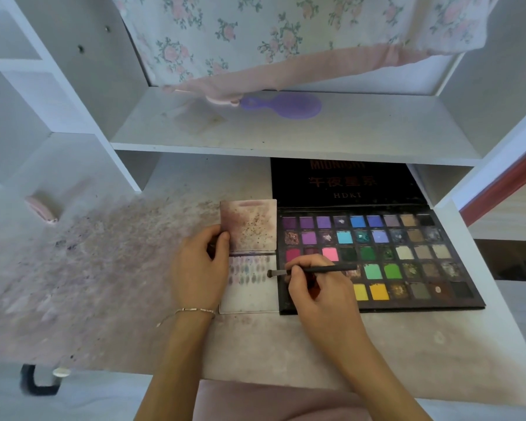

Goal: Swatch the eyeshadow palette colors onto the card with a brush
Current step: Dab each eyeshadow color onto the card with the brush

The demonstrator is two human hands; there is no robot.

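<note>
Powder-stained surface [110,268] under a white shelf [286,138], open eyeshadow palette [407,256], card [249,287] touching its left edge, left hand [199,268] pinching the card, right hand [319,287] gripping a brush [313,271], tip over the card.

My powder-stained white desk [286,344] carried the open eyeshadow palette [407,268], the swatch card [249,296] just beside it, and a pink case [41,208]. A purple hairbrush [286,105] lay on the shelf [316,132] above.

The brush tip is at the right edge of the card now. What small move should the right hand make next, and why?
Probably move the brush a little left and down, then touch the card. The tip hangs at the card's right edge, beside the rows of swatches, and the lower part looks bare. The left hand rests at the card's left side; the right hand grips the brush.
</note>
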